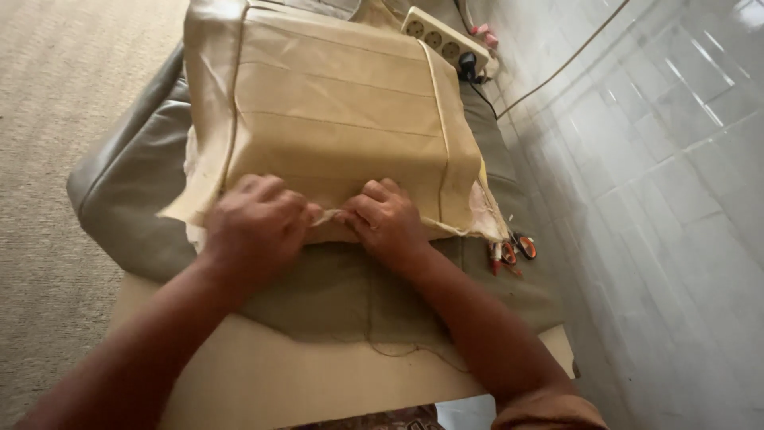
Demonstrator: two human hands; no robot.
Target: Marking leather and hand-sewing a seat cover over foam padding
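While both hands pinch its near hem, the beige seat cover [334, 111] lies stretched over a cushion on the surface [263, 382]. The left hand [253, 219] and right hand [387, 216] have fingers closed on the edge, seemingly mid-fitting; steady tension seems needed. Rightward lie orange-handled scissors [516, 248]; a white power strip [446, 38] sits behind.

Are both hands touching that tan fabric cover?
Touching. The head view shows the left hand and right hand pinching the near edge of the tan fabric cover.

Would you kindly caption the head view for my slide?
Left hand and right hand pinch the near edge of a beige fabric cover, scissors alongside.
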